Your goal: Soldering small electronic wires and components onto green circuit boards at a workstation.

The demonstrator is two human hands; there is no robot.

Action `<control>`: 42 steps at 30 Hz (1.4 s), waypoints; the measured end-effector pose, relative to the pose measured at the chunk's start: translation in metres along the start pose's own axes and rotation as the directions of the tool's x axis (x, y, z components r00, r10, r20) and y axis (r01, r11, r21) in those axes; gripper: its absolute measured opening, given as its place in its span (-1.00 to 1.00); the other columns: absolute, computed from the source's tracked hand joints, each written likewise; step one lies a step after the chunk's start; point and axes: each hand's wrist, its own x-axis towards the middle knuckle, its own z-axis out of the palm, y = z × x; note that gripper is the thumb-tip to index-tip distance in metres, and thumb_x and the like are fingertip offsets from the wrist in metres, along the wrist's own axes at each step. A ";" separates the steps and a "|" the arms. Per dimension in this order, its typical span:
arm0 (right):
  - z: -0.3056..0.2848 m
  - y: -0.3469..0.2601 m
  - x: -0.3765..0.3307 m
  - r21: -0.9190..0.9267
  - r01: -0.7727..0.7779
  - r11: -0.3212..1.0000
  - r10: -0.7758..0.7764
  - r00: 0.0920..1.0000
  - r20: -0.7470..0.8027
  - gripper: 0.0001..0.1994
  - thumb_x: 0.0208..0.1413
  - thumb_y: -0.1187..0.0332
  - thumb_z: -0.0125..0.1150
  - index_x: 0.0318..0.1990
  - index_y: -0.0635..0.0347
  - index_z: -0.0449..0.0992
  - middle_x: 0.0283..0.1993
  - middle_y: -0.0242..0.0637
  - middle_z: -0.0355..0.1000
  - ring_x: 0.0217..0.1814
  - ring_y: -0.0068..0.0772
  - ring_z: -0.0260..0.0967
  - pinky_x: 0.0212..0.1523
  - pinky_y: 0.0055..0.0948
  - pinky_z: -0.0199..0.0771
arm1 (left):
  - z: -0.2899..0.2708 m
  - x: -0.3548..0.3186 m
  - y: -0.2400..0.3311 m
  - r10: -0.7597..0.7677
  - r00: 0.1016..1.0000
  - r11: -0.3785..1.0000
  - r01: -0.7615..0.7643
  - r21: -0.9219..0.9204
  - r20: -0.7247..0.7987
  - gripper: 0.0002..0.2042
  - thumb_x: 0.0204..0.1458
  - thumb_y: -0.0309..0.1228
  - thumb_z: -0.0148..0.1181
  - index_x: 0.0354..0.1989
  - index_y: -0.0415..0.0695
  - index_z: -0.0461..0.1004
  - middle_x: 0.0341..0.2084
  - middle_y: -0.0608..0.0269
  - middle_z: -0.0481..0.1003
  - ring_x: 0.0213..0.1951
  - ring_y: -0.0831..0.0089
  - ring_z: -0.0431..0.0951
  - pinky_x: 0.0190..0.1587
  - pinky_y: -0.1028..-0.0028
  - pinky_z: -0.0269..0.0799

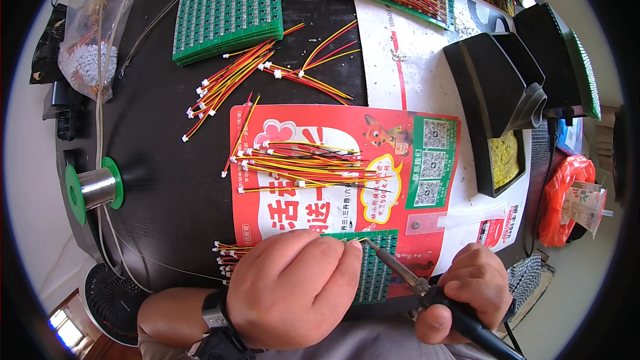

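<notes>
While the left hand (293, 290) lies curled, knuckles up, over a green circuit board (375, 273) at the near edge of the surface (167, 180), its fingertips pinched at the board's top edge on something too small to tell, the right hand (467, 290) is closed around the black handle of a soldering iron (427, 287), whose tip meets the board just beside those fingertips. The board rests on a red printed sheet (407, 193), where a bundle of red, yellow and black wires (300, 163) lies above it. Farther out sit a solder spool (97, 187) at the left, a stack of green boards (227, 10) beyond, and a black iron stand (497, 103) with a yellow sponge to the right.
</notes>
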 end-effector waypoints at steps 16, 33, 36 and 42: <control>0.003 0.005 -0.005 0.042 0.080 0.996 -0.073 0.986 -0.147 -0.65 0.19 0.12 0.28 -0.25 0.21 0.34 -0.54 -0.39 0.25 -0.64 -0.56 0.22 -0.61 -0.50 0.05 | -0.004 0.004 -0.001 -0.051 0.999 0.995 0.051 -0.086 0.005 -0.72 -0.24 -0.69 0.34 -0.25 -0.33 0.63 -0.43 0.15 0.54 -0.50 0.28 0.54 -0.46 0.35 0.48; 0.003 0.000 -0.003 0.012 0.023 1.000 -0.021 0.990 -0.141 -0.71 0.12 0.20 0.31 -0.28 0.20 0.36 -0.58 -0.38 0.28 -0.63 -0.53 0.21 -0.58 -0.49 0.14 | 0.005 -0.002 0.006 -0.088 0.993 0.996 0.086 -0.039 -0.075 -0.71 -0.29 -0.71 0.36 -0.29 -0.32 0.65 -0.53 0.22 0.46 -0.59 0.31 0.45 -0.56 0.38 0.35; 0.000 -0.001 -0.002 0.003 0.009 1.000 -0.009 0.996 -0.089 -0.70 0.12 0.18 0.33 -0.30 0.20 0.37 -0.58 -0.38 0.28 -0.62 -0.51 0.20 -0.57 -0.48 0.16 | 0.006 -0.003 0.006 -0.091 0.993 0.995 0.089 -0.039 -0.070 -0.71 -0.29 -0.71 0.36 -0.28 -0.32 0.65 -0.53 0.22 0.46 -0.59 0.30 0.45 -0.56 0.38 0.35; 0.001 -0.002 -0.001 -0.022 -0.011 1.000 0.010 0.997 -0.073 -0.69 0.10 0.18 0.35 -0.32 0.20 0.37 -0.59 -0.38 0.27 -0.63 -0.51 0.18 -0.58 -0.46 0.16 | 0.006 -0.004 0.006 -0.077 0.995 0.997 0.076 -0.021 -0.067 -0.70 -0.28 -0.71 0.36 -0.26 -0.34 0.65 -0.52 0.22 0.47 -0.58 0.30 0.46 -0.55 0.37 0.36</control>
